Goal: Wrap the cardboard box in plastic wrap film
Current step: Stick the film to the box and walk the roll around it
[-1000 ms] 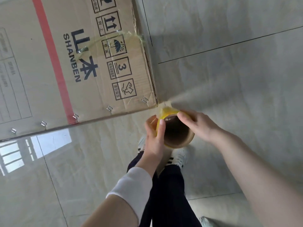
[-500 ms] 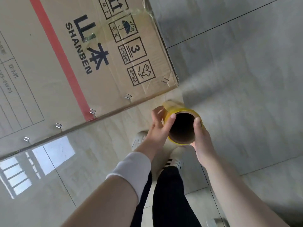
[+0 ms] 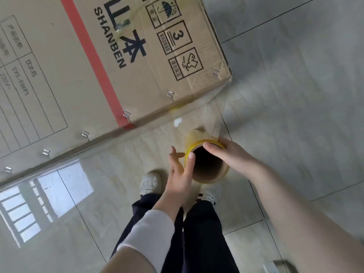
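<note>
The cardboard box [image 3: 98,66] stood on the tiled floor [image 3: 295,85], filling the upper left of the view, its printed face turned up with a red stripe [image 3: 94,62] running across it and metal staples [image 3: 126,114] along its near edge. Clear film [image 3: 197,115] lay taut along that near edge and ran from the box's near right corner down to the film roll [image 3: 208,174], which was held just off that corner, close to the box but not touching it. The roll showed its open cardboard core toward the camera, with a yellow rim around the mouth. The right hand [image 3: 232,156] gripped the roll from the right side, its thumb hooked over the rim into the core and its fingers [image 3: 222,141] curled round the outer wall. The left hand [image 3: 180,174] met the roll from the left, with its thumb laid on the yellow rim; its other fingers [image 3: 174,154] were straight and spread apart beside the roll's outer wall, and whether they touched it could not be told. A white sleeve [image 3: 147,229] covered the left forearm, while the right forearm was bare. Below the hands were dark trousers [image 3: 197,233] and a pair of white shoes [image 3: 150,183] standing on the floor just beside the box. To the left, the glossy floor carried a bright reflection of a window [image 3: 49,198].
</note>
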Motion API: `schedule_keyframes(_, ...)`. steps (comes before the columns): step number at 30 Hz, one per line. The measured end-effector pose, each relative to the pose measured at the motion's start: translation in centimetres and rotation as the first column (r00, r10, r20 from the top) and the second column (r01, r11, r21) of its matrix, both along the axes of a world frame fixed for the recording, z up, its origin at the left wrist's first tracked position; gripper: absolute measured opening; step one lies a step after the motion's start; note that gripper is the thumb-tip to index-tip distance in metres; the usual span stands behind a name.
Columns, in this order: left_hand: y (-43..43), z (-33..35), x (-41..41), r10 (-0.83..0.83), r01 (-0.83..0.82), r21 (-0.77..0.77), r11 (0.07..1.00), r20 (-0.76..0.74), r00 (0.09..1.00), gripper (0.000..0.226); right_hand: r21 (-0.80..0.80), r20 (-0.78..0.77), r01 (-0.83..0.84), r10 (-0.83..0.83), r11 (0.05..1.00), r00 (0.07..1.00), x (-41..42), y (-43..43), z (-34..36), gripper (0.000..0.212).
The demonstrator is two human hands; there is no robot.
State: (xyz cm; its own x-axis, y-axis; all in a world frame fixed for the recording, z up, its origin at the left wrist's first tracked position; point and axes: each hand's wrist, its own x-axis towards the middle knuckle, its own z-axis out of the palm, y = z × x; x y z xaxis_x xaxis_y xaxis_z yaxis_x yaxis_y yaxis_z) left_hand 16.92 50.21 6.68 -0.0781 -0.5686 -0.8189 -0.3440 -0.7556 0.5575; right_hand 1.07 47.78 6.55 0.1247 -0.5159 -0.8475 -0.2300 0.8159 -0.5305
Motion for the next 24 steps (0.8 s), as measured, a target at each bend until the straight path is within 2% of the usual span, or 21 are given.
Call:
schedule_keyframes(1,-1.2,-0.4,0.7,-0.100,0.098,-0.048,0.994,-0.052,0.994,0.075,0.011,0.029,0.045,-0.046,0.999,0.999,0.0,0.5,-0.2,0.038)
schedule_keyframes(2,-2.3,-0.8,1.2,-0.198,0.189,-0.089,0.978,-0.117,0.973,0.073,0.010,0.043,0.099,-0.099,0.995,0.994,0.2,1.4,-0.3,0.054)
schedule_keyframes(4,-3.7,-1.2,1.9,-0.349,0.331,-0.119,0.936,-0.201,0.915,0.065,0.027,0.036,0.279,-0.280,0.960,0.959,1.6,3.5,-0.5,0.097)
schedule_keyframes(5,-3.9,-1.1,2.0,-0.367,0.352,-0.106,0.930,-0.212,0.906,0.062,0.039,0.039,0.400,-0.401,0.916,0.915,2.6,4.7,-0.7,0.110)
schedule_keyframes(6,-3.8,-1.0,2.0,-0.353,0.340,-0.098,0.935,-0.200,0.914,0.061,0.030,0.048,0.501,-0.502,0.865,0.863,3.6,5.8,-0.9,0.112)
schedule_keyframes(8,-3.2,-0.5,1.9,-0.273,0.258,-0.115,0.959,-0.138,0.952,0.062,-0.039,-0.015,0.583,-0.584,0.811,0.812,5.6,7.0,-0.6,0.092)
schedule_keyframes(9,-2.5,-0.3,2.2,-0.210,0.196,-0.123,0.973,-0.104,0.972,0.059,-0.064,-0.082,0.567,-0.571,0.821,0.817,6.3,6.9,-0.2,0.077)
schedule_keyframes(11,-0.9,0.4,3.2,-0.045,0.037,-0.135,0.990,-0.050,0.998,0.047,-0.082,-0.169,0.423,-0.431,0.902,0.887,6.8,6.0,0.8,0.056)
schedule_keyframes(13,1.0,1.2,4.5,0.135,-0.132,-0.127,0.983,0.012,0.991,0.039,-0.039,-0.141,0.241,-0.244,0.970,0.960,7.0,4.6,1.5,0.044)
schedule_keyframes(15,3.2,1.6,5.7,0.308,-0.305,-0.072,0.950,0.031,0.951,0.037,0.011,-0.074,0.095,-0.094,0.995,0.993,7.7,3.5,1.6,0.034)
schedule_keyframes(17,4.9,1.3,6.7,0.373,-0.375,0.038,0.926,0.055,0.926,0.036,-0.016,-0.050,-0.047,0.046,0.999,0.998,8.8,2.5,1.3,0.030)
schedule_keyframes(20,4.3,0.6,8.8,0.206,-0.210,0.083,0.974,0.060,0.977,0.054,-0.075,-0.023,-0.156,0.155,0.985,0.988,9.3,1.3,1.6,0.027)
schedule_keyframes(22,2.3,0.1,10.1,-0.045,0.047,-0.041,0.998,0.048,0.998,0.067,-0.075,0.000,-0.131,0.131,0.989,0.991,8.8,1.4,1.6,0.029)
schedule_keyframes(24,0.1,-1.0,11.1,-0.292,0.288,-0.158,0.945,-0.004,0.956,0.088,-0.062,0.010,-0.045,0.045,0.997,0.999,8.8,2.6,1.2,0.022)
